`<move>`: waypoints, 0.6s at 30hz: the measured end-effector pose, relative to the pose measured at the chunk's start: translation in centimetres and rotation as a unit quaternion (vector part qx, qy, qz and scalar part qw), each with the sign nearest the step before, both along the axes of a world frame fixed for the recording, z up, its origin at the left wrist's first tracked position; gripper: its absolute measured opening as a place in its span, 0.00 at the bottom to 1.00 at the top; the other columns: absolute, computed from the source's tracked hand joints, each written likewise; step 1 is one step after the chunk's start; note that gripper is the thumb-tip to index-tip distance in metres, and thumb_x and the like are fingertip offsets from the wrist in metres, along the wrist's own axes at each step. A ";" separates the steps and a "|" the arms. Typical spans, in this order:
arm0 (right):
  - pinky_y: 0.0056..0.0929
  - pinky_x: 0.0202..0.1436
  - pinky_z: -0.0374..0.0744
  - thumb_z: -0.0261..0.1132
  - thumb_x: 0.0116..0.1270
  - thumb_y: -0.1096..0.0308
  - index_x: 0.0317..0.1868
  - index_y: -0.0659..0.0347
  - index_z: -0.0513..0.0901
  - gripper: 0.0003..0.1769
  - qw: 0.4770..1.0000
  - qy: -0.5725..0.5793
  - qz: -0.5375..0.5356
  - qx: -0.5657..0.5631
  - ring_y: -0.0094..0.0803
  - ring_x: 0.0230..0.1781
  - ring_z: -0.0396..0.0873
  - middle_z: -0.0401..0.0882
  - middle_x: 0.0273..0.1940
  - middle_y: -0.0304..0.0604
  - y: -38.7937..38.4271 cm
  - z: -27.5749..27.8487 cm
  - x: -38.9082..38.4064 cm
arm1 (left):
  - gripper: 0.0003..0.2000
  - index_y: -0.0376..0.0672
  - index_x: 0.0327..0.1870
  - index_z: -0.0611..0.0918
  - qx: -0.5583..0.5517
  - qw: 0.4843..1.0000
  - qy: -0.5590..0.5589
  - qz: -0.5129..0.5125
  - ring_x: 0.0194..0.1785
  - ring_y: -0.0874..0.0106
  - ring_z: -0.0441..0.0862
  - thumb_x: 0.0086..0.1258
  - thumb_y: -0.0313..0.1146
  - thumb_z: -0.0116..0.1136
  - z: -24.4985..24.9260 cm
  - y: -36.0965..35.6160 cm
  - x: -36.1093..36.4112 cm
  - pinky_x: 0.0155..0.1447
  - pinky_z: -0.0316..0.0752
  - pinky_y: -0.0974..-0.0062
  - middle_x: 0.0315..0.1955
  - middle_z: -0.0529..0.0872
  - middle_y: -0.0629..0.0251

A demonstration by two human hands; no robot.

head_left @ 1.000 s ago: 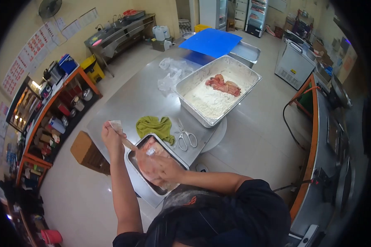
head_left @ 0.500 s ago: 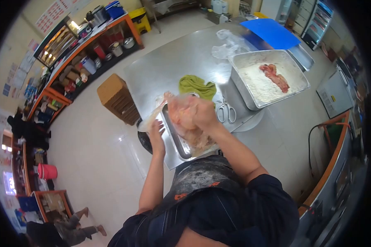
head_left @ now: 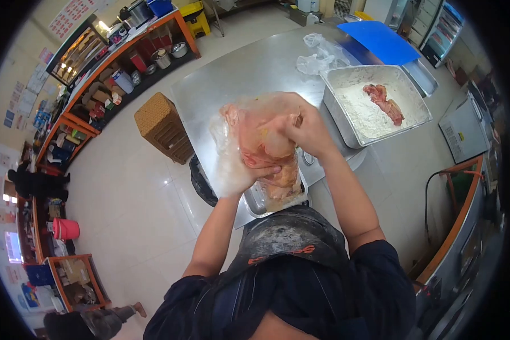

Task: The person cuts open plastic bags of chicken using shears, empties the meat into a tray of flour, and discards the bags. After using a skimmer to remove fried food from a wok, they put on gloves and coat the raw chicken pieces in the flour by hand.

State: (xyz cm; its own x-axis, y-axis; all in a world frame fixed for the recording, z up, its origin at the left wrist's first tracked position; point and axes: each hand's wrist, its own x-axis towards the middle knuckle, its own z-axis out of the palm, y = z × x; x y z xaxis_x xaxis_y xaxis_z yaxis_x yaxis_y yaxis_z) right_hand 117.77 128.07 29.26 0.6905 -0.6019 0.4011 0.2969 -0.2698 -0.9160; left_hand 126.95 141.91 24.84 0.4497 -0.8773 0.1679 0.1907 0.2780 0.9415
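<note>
Above the silver metal tray point(head_left: 255, 204), left fingers point(head_left: 270, 170) and right fingers point(head_left: 298, 132) grip translucent-bagged pink raw meat point(head_left: 262, 139): probably limp, slippery, best cradled beneath.

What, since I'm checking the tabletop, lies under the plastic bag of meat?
Below the bag, part of a metal tray shows on the table; a scissors-like loop peeks out near the right hand. The bag hides most of the tray's inside.
</note>
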 end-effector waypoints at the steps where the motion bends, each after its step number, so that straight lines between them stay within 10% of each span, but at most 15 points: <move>1: 0.23 0.45 0.77 0.73 0.55 0.64 0.49 0.65 0.78 0.23 0.998 0.018 0.046 -0.025 0.24 0.41 0.79 0.82 0.43 0.40 -0.3 -0.6 -0.5 | 0.28 0.36 0.57 0.73 0.019 1.000 0.006 -0.006 0.50 0.70 0.80 0.53 0.26 0.70 0.3 -0.1 0.1 0.52 0.77 0.72 0.48 0.83 0.60; 7: 0.25 0.50 0.77 0.78 0.43 0.76 0.54 0.64 0.75 0.35 0.994 0.042 0.073 0.076 0.25 0.45 0.79 0.80 0.49 0.39 -0.7 -3.4 -1.4 | 0.35 0.35 0.60 0.70 0.142 0.982 -0.108 -0.056 0.53 0.68 0.79 0.48 0.29 0.74 -7.5 -2.1 4.8 0.55 0.75 0.72 0.53 0.79 0.61; 10: 0.26 0.51 0.77 0.77 0.45 0.75 0.53 0.64 0.76 0.32 0.992 -0.011 0.048 0.114 0.26 0.45 0.80 0.80 0.49 0.40 -0.9 -4.9 -1.3 | 0.39 0.35 0.60 0.70 0.102 0.973 -0.205 -0.029 0.54 0.69 0.78 0.45 0.33 0.77 -3.6 -1.4 4.1 0.57 0.74 0.72 0.52 0.79 0.63; 16: 0.26 0.53 0.77 0.77 0.48 0.69 0.51 0.65 0.78 0.29 0.996 0.010 0.051 0.070 0.25 0.47 0.79 0.81 0.47 0.40 -0.8 -6.9 -1.0 | 0.36 0.35 0.60 0.71 -0.004 0.998 0.042 -0.038 0.55 0.71 0.77 0.47 0.30 0.75 -8.4 -2.1 4.3 0.59 0.72 0.74 0.51 0.80 0.63; 18: 0.26 0.54 0.76 0.77 0.50 0.68 0.52 0.65 0.77 0.28 0.992 -0.042 0.053 0.109 0.25 0.48 0.79 0.81 0.47 0.39 0.0 -6.4 -0.9 | 0.35 0.35 0.62 0.70 0.155 0.926 -0.341 0.049 0.55 0.69 0.76 0.49 0.28 0.73 -9.3 -2.2 5.2 0.60 0.72 0.73 0.53 0.78 0.62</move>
State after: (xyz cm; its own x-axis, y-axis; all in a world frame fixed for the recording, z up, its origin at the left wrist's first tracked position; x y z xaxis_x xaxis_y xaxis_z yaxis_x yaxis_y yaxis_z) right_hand 116.90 128.04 22.84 0.7241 -0.6067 0.3279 0.3899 -0.0320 -0.9203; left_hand 132.11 139.72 15.53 0.4127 -0.8912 0.1883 -0.4888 -0.0422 0.8714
